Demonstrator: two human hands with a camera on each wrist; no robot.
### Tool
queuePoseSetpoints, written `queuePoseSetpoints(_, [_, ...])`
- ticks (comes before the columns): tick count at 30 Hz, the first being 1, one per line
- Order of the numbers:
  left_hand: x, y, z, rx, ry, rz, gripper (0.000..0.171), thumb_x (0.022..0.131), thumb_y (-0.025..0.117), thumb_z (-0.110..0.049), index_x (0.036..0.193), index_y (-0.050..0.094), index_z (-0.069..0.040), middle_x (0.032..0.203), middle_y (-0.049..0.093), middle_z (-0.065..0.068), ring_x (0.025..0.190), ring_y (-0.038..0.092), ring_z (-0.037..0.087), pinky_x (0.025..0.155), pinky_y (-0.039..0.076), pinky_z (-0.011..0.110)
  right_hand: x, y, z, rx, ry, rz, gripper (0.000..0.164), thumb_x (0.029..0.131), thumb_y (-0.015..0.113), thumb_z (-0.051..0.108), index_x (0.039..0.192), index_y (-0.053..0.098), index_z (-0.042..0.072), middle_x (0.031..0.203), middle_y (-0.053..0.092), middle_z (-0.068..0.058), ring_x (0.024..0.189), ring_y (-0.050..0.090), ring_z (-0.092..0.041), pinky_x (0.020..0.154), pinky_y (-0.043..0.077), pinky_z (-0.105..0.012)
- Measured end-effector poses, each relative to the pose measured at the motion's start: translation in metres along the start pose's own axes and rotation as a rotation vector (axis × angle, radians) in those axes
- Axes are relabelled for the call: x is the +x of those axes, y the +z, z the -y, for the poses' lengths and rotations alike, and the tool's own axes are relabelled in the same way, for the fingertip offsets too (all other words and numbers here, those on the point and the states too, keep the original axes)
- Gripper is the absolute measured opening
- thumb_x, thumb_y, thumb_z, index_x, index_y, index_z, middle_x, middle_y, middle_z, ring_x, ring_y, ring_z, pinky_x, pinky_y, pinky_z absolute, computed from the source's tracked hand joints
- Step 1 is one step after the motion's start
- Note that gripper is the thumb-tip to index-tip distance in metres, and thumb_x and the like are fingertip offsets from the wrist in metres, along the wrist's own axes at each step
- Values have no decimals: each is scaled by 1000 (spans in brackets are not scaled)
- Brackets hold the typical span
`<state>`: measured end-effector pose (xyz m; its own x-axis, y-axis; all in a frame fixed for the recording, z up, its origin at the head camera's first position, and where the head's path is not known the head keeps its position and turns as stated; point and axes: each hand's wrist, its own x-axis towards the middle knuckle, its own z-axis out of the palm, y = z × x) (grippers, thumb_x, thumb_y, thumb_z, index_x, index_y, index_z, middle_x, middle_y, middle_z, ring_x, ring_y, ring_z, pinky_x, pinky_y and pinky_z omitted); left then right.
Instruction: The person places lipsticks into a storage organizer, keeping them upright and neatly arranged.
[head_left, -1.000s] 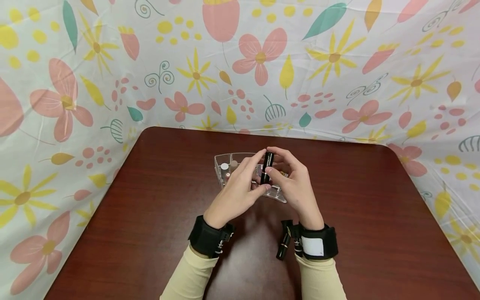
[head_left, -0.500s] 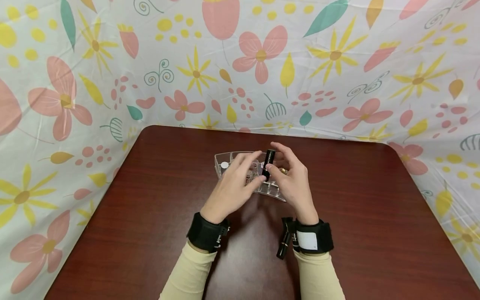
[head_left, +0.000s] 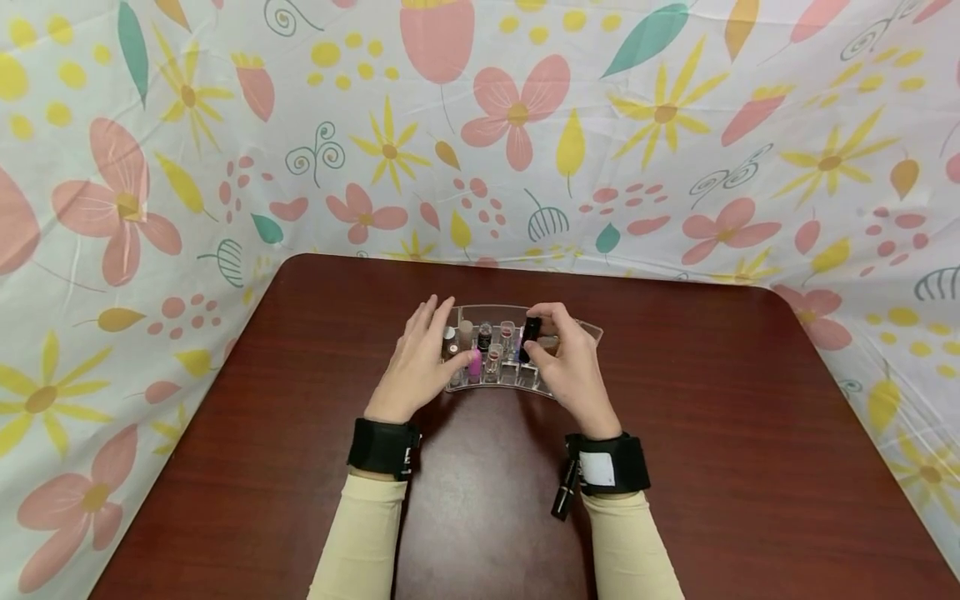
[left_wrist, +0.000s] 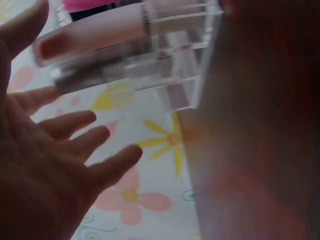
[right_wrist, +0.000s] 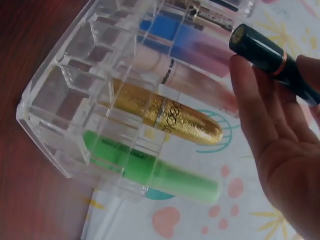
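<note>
My right hand (head_left: pixel 573 371) pinches a black lipstick tube (right_wrist: pixel 260 49) with a gold band between thumb and fingers. It holds the tube over the right part of a clear acrylic lipstick organizer (head_left: pixel 588 327). In the right wrist view the tube is tilted and apart from the organizer's compartments. Beside the organizer's left end is my left hand (head_left: pixel 408 367), its fingers spread and its thumb near a pink tube (head_left: pixel 475 363). Whether that thumb touches anything, I cannot tell. A gold tube (right_wrist: pixel 192 122) and a green tube (right_wrist: pixel 132 162) stand in the organizer near my right hand.
Another black lipstick tube (head_left: pixel 562 497) lies on the brown table (head_left: pixel 255 467), partly under the right wrist strap. Several other cosmetics, among them a clear tube with red (head_left: pixel 493 363), fill the organizer's left part. A flower-patterned cloth (head_left: pixel 360 108) hangs behind the table.
My left hand has moved left, away from the lipstick tube, to the organizer's left end. The right hand has lowered the tube slightly toward the organizer, and more of the organizer shows.
</note>
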<state>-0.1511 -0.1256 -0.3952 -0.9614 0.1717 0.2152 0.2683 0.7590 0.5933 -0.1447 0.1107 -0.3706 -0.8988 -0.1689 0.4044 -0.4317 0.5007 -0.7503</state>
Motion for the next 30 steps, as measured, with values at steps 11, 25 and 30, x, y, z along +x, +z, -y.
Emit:
queuePoseSetpoints(11, [1,12,6,68,51,105,91,88,80,-37,160,29,-16,164,28,24,158,15,37,116,37,61,-1,12,-7,-106,1,86,38,87,71,-4,118,58,14,115,69,-8,103,67,-26,79,54,-42])
queuePoseSetpoints(25, [1,13,3,67,12,110,87,90,78,-28,161,27,-18,166,25,21,159,13,33,113,37,67,-2,24,-17,-231,-3,173,38,87,73,-3,120,58,11,116,69,-11,105,67,-29,82,55,-43])
queuePoseSetpoints(30, [0,13,2,64,6,115,87,90,78,-27,160,27,-19,166,25,21,159,12,34,112,38,66,-2,26,-17,-246,-3,187,37,87,73,-4,118,59,11,116,68,-11,106,66,-30,84,56,-45])
